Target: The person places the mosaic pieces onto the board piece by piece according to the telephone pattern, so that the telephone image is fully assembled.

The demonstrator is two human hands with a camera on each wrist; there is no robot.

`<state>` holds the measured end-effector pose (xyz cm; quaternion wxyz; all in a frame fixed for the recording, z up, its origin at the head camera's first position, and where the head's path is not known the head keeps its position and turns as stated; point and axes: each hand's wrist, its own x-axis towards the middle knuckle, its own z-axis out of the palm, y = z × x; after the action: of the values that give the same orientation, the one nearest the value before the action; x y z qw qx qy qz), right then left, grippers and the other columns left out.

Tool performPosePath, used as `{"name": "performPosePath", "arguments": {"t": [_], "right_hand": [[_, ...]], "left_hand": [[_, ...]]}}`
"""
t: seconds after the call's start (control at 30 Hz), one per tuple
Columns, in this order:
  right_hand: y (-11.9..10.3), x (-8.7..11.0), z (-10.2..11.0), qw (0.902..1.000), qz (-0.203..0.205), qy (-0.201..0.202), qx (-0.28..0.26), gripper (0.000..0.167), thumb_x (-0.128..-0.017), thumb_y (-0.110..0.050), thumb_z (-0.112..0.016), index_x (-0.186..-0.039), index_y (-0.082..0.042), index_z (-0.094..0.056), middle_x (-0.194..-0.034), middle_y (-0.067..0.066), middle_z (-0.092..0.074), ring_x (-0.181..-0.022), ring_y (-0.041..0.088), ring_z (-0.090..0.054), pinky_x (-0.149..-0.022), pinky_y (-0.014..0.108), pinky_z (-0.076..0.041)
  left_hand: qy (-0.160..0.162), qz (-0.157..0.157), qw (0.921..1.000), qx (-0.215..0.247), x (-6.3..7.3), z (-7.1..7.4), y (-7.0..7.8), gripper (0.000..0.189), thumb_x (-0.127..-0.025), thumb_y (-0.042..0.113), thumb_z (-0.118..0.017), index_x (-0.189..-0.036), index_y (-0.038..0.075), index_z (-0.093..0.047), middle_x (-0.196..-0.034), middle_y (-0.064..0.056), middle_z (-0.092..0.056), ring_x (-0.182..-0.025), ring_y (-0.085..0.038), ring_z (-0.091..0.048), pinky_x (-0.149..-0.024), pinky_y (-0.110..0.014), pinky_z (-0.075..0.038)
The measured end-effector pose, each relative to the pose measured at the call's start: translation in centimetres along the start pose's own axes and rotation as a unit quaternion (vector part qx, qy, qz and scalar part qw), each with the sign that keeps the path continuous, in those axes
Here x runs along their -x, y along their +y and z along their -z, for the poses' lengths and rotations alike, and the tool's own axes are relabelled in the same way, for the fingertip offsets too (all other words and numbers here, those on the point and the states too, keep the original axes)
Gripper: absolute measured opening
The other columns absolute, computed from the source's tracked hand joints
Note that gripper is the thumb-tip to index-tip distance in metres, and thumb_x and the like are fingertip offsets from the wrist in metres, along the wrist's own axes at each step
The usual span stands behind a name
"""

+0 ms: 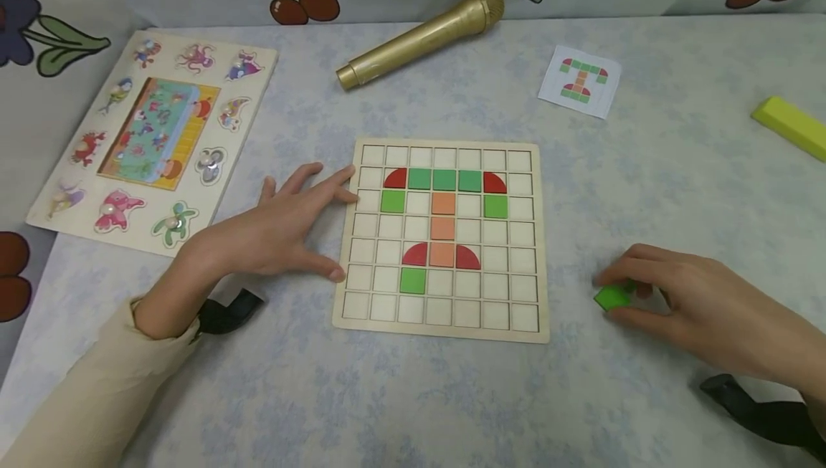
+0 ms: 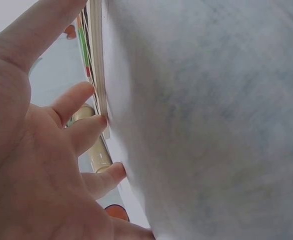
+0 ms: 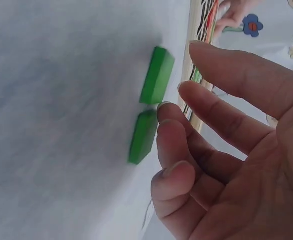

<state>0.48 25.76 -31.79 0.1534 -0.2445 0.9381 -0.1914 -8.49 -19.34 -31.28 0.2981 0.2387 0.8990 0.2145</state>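
A square wooden grid board (image 1: pixel 543 267) lies flat on the table, with red quarter-circle tiles, orange squares and several green squares in its cells. Spread fingers of my left hand (image 1: pixel 277 228) touch the board's left edge; the thumb is at its lower left. To the right of the board, my right hand (image 1: pixel 703 303) reaches over two loose green square tiles. In the right wrist view one green tile (image 3: pixel 157 75) lies end to end with the other green tile (image 3: pixel 143 137). A fingertip is right at them, while thumb and index finger stand apart with nothing between.
Behind the board stand a gold toy microphone (image 1: pixel 422 41) and a pattern card (image 1: pixel 548 92) showing a similar tile figure. A wooden sea-animal puzzle (image 1: pixel 248 106) lies at the left, partly beside my left forearm. A yellow-green block (image 1: pixel 790 124) is at the far right.
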Motion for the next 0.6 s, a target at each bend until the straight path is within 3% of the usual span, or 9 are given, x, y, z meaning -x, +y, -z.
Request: {"name": "performPosePath", "arguments": {"t": [0.3,0.6], "right_hand": [[0.5,1.2,-0.4,0.9995,-0.028,-0.010,0.014,0.040,-0.071,-0.014,-0.088,-0.106,-0.021,-0.071,-0.087,-0.022,-0.048,-0.073,-0.004,-0.044,-0.056,0.023,-0.042],[0.8,1.6,-0.8,0.9997,-0.003,0.017,0.017,0.043,-0.066,-0.006,-0.089,-0.098,-0.025,-0.068,-0.083,-0.024,-0.046,-0.072,-0.005,-0.043,-0.056,0.021,-0.042]], "left_hand": [[-0.002,0.007,1.0000,0.001,-0.2,0.0,0.0,0.125,-0.070,0.042,-0.089,-0.160,0.020,-0.004,-0.149,0.010,-0.042,-0.149,-0.026,0.007,-0.104,-0.073,0.010],[-0.004,0.014,0.9999,0.009,-0.2,0.0,0.2,0.123,-0.070,0.039,-0.090,-0.160,0.019,-0.008,-0.152,0.008,-0.040,-0.149,-0.026,0.008,-0.105,-0.071,0.012]]}}
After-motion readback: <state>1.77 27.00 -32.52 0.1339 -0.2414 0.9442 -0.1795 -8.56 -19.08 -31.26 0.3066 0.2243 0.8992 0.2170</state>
